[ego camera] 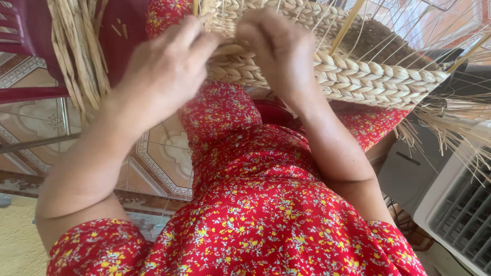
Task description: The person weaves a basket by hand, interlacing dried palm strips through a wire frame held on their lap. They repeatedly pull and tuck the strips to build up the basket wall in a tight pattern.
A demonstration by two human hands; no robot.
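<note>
Both hands work at the near edge of a half-woven straw basket [358, 76], which rests on the lap of the person's red floral dress [255, 204], tilted so its braided rim faces the camera. The left hand [163, 71] curls its fingers over the rim at the left end, with the fingertips pressed against the braid where a flat straw strand [225, 49] runs across. The right hand [279, 48] meets it from the other side, thumb and fingers pinched on the same strand, just beside the left fingertips. Thin upright stakes [348, 25] rise from the basket's weave. Loose straw ends [450, 122] fan out at the basket's right side, above a white slatted appliance [460, 214]. A bundle of dry straw [76, 56] hangs at the upper left, in front of a dark red plastic chair [20, 30]. Patterned floor tiles [153, 158] show below.
</note>
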